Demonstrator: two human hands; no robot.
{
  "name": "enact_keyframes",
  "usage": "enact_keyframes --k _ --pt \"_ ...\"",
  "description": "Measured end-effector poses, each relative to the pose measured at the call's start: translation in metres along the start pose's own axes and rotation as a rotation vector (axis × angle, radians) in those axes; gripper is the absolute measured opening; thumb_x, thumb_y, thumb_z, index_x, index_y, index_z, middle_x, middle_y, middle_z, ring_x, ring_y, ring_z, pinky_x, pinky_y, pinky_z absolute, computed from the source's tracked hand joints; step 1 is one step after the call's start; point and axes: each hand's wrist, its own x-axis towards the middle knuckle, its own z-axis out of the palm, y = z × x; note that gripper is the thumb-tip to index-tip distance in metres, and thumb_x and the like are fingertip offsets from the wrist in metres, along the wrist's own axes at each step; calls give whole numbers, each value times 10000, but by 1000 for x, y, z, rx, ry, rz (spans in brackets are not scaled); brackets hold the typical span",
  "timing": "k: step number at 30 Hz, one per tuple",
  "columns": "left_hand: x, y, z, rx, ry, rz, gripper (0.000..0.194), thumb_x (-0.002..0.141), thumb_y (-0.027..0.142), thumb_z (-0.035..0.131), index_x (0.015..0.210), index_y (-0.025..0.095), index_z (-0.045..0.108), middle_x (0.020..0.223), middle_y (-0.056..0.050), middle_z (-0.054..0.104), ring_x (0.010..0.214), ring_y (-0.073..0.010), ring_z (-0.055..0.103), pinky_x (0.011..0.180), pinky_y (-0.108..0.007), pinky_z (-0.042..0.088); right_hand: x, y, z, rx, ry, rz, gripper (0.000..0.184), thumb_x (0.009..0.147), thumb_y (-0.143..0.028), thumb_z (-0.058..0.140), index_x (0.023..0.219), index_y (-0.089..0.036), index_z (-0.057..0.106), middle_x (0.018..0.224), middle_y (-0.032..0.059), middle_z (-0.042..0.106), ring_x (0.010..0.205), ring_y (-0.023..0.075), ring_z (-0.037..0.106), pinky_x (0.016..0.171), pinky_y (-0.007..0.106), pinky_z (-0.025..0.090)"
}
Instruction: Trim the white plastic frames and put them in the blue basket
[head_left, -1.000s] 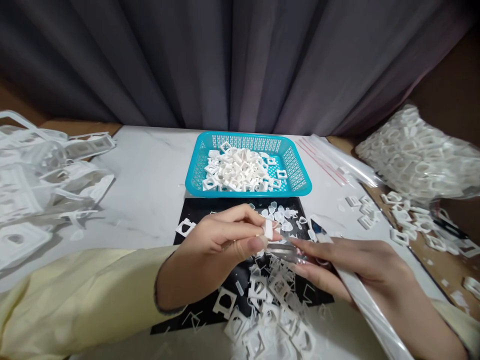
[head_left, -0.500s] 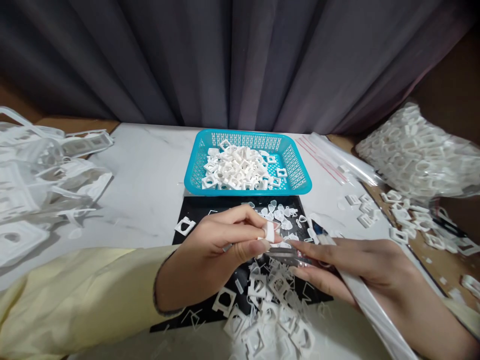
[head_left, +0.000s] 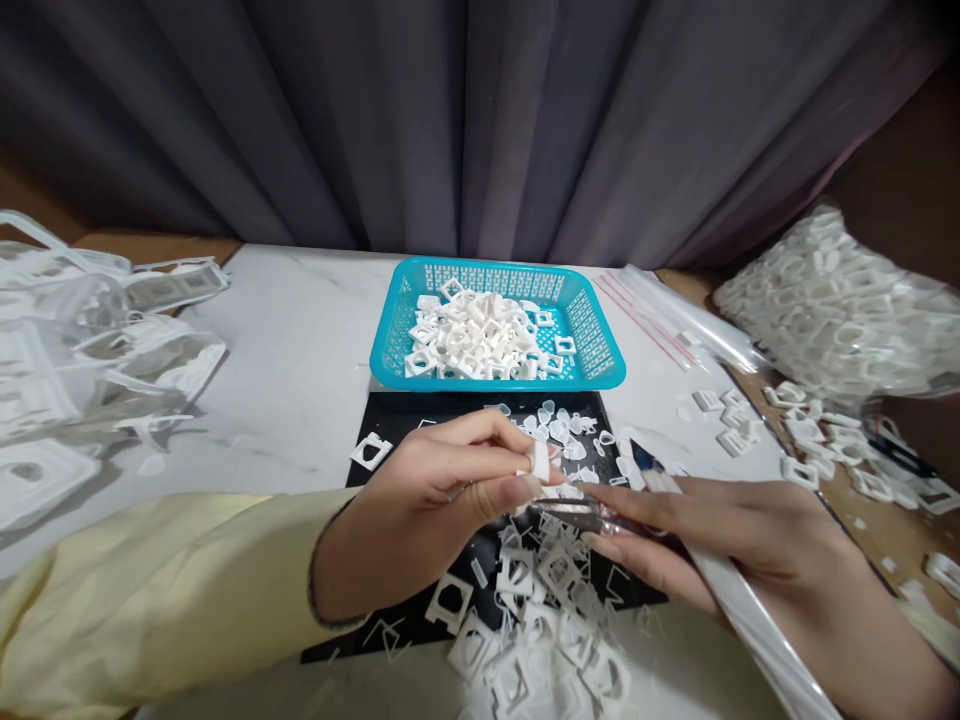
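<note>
My left hand [head_left: 457, 480] is closed around a small white plastic piece [head_left: 539, 461], pinched between thumb and fingers above the black mat. My right hand [head_left: 735, 545] grips a slim, pointed metal tool [head_left: 574, 512] whose tip meets the underside of that piece; its exact kind is unclear. Along the same hand runs a long, shiny white strip [head_left: 750, 620] with a dark end near the fingers. Below both hands lies a heap of white square frames with round holes [head_left: 536, 630], mixed with thin offcuts. More translucent scraps [head_left: 562, 430] are scattered behind my fingers.
A blue basket [head_left: 386, 345] of white pieces stands beyond the black mat [head_left: 420, 400]. Large white plastic sprues [head_left: 90, 370] pile up at left. At right are a bulging clear bag [head_left: 840, 310], a flat clear bag [head_left: 660, 310] and loose white parts [head_left: 817, 430].
The metal tool has turned slightly at the white piece, and my right hand has shifted a little to the right. My left hand keeps its pinch in nearly the same place.
</note>
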Motion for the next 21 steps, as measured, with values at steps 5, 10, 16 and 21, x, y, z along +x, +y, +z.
enact_keyframes --k 5,10,16,21 --pt "0 1 0 -5 -6 -28 231 888 168 510 985 168 719 864 -60 599 801 -151 596 741 -252 490 0 1 1 1 3 -9 210 836 -259 623 1027 -202 689 666 15 673 507 111 600 454 212 461" --pt "0 1 0 9 -8 -29 234 893 176 501 967 159 723 859 -59 597 796 -146 584 734 -245 476 -1 1 1 1 -6 2 222 828 -279 632 1027 -205 695 708 33 687 536 130 627 466 217 480" --pt "0 -1 1 6 -14 -43 233 894 181 498 961 160 720 867 -60 601 798 -149 581 737 -252 473 -1 2 1 22 -32 -15 258 843 -257 616 1094 -217 662 733 19 682 543 114 623 474 207 463" --pt "-1 -1 1 21 -17 -61 226 889 183 504 939 161 723 861 -63 603 791 -153 579 740 -259 479 0 1 0 14 -76 -23 238 869 -244 579 1091 -206 655 701 13 667 517 107 606 463 208 446"
